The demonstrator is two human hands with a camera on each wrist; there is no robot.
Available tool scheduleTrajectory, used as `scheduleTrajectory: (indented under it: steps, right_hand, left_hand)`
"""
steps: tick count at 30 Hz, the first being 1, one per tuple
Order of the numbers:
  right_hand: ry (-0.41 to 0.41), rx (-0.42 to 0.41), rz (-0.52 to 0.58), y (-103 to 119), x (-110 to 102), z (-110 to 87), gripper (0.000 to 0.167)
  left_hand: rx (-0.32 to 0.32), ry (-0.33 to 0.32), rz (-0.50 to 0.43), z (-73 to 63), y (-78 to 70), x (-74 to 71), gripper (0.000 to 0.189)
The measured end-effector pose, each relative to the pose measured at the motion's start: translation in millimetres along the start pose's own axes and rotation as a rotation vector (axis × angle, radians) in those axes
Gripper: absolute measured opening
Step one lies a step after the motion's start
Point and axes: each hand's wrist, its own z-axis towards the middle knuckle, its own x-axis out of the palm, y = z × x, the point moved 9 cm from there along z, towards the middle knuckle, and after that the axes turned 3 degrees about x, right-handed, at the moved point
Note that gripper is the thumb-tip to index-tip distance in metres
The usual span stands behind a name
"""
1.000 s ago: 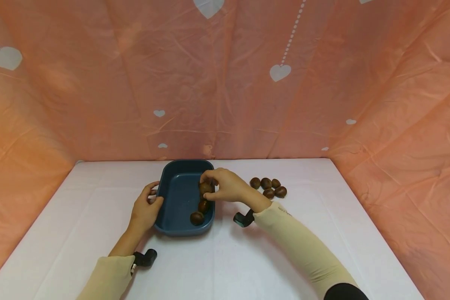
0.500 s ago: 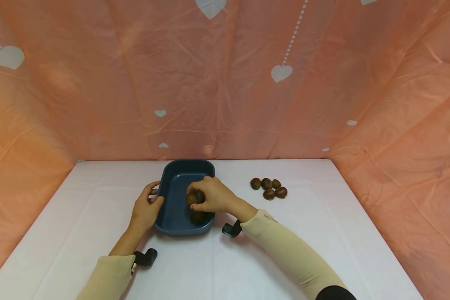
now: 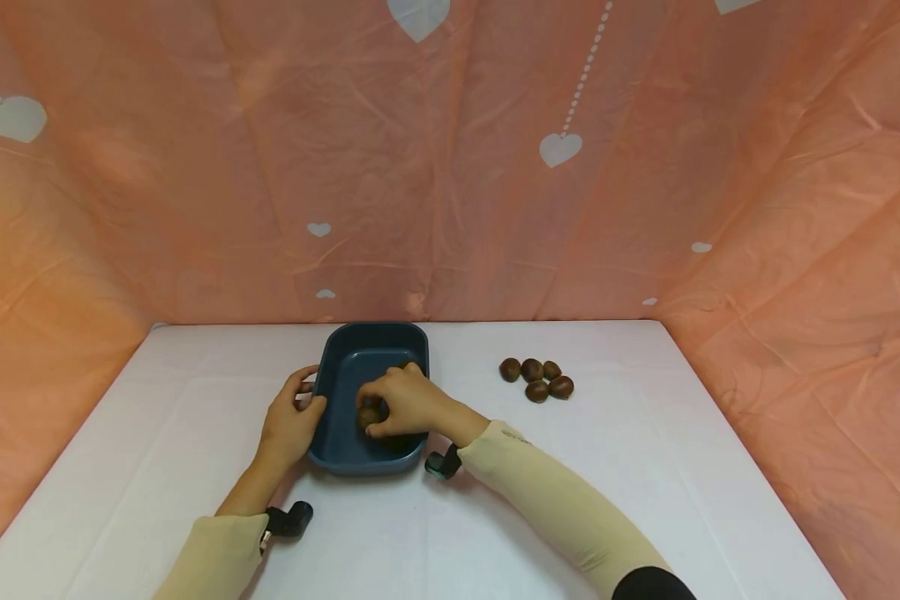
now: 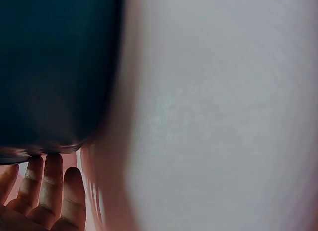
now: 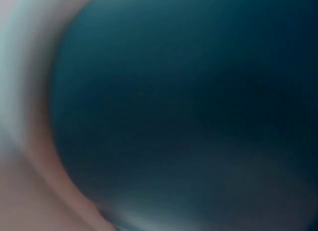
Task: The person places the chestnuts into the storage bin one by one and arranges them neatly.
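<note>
Chestnut (image 3: 368, 418), probably light, hard and slick, suits a side pinch; right hand (image 3: 414, 405) pinches it, left hand (image 3: 288, 423) rests straight-fingered against blue dish (image 3: 336, 450).

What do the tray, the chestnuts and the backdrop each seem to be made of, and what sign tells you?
Tray: probably plastic, possibly glazed ceramic; its dark blue walls look smooth, with soft highlights.
Chestnuts: seemingly natural brown shell, slightly glossy, though imitations can't be ruled out.
Backdrop: thin fabric or plastic sheeting; it creases and has a faint sheen.
</note>
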Motion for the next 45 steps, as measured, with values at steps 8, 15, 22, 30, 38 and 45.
scheduleTrajectory:
  steps: [8,15,22,30,38,45]
  right_hand:
    - [0.033,0.020,-0.063,-1,11,4.2,0.036]
    - [0.081,0.024,-0.124,2,17,5.6,0.037]
    - [0.087,0.027,-0.141,2,20,4.5,0.036]
    - [0.060,0.012,-0.160,3,18,2.1,0.035]
    - [0.062,-0.013,-0.158,4,18,0.4,0.034]
    - [0.058,-0.032,-0.147,6,16,-0.9,0.032]
  left_hand:
    - [-0.007,0.015,0.000,-0.2,-0.1,0.8,0.050]
    - [-0.008,0.013,0.000,-0.3,-0.6,-0.4,0.049]
    - [-0.010,0.021,-0.003,-0.5,1.8,1.0,0.050]
    - [-0.012,0.024,-0.023,-0.5,2.5,1.4,0.050]
    - [-0.019,0.025,-0.019,0.6,4.6,3.0,0.050]
    - [-0.018,0.024,-0.016,0.3,4.1,2.6,0.049]
